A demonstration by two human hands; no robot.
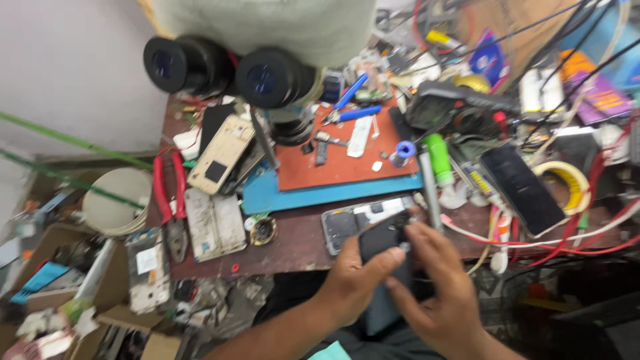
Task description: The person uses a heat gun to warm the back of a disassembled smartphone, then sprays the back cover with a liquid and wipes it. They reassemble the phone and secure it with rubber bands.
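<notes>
A: What carries everything?

B: A dark brown counter, crowded with clutter.

A: What lies on it?

B: An orange mat over a blue mat, red-handled pliers, an opened phone, a yellow tape roll and tangled red and white cables.

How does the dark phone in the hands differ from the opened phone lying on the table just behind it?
The dark phone is held between the left hand and the right hand, raised off the bench; the opened phone lies flat on the table. The held one shows a plain black face, the lying one pale, exposed insides. Both are slim rectangular handsets.
</notes>
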